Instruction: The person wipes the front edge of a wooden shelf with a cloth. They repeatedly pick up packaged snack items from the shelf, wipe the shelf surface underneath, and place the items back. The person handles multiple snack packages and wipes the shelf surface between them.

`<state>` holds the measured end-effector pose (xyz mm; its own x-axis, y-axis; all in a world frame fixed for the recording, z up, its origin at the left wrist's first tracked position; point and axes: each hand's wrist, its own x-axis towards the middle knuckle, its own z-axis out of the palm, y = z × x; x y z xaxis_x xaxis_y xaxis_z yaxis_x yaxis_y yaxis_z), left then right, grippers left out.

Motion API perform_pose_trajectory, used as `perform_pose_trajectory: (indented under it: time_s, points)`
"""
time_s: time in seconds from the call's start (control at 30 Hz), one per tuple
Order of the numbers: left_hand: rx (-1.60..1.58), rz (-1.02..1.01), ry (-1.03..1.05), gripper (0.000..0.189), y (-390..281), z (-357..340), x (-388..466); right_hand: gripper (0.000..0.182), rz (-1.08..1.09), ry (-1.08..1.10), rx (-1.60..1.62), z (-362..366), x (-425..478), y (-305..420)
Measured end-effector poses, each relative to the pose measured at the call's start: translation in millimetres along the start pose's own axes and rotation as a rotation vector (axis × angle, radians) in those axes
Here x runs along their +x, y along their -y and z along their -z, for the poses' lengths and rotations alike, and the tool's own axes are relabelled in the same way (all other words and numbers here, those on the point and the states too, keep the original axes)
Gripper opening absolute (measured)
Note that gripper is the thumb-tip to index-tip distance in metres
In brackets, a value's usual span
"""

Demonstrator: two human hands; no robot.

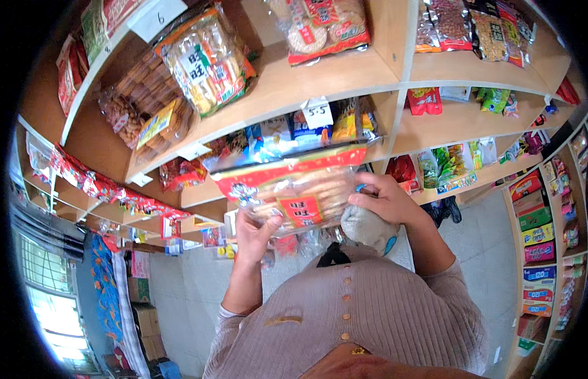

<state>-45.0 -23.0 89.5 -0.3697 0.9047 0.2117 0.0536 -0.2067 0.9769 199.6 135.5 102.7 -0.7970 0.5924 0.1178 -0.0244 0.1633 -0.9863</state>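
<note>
A clear plastic bag of rice crackers (322, 189) with red edges is held up in front of my body, tilted slightly. My left hand (256, 234) grips its lower left part, thumb on the front. At its right edge, my right hand (381, 194) holds the bag and also has a light grey cloth (362, 227) with blue trim beneath the fingers. The wooden shelf (275, 102) stands just beyond the bag. On it, at the upper left, lies another bag of wrapped rice crackers (206, 64), and a similar red-edged bag (327, 33) lies farther right.
Bagged snacks (445, 166) fill lower shelves on the right. A paper price card (316, 112) hangs on the shelf edge behind the bag. Another shelf with boxes (535, 237) stands at far right. Cardboard boxes (146, 320) stand on the floor at left, near a blue patterned cloth (104, 284).
</note>
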Motion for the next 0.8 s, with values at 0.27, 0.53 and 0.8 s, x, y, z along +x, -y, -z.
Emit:
perform_pose_trajectory:
  time_s: [0.27,0.53,0.8]
  points:
    - [-0.247,-0.188,-0.086,0.051,-88.9,-30.2,118.6,0.032,0.067,-0.247,0.189,9.7,-22.8,-8.3]
    - [-0.208,-0.287,0.008,0.036,-118.3,-95.7,223.4,0.030,-0.011,-0.261,0.250,15.9,-49.9,-36.6]
    - [-0.164,-0.320,0.010,0.038,-103.3,-115.2,285.2,0.026,-0.069,-0.334,0.301,31.3,-68.8,-55.9]
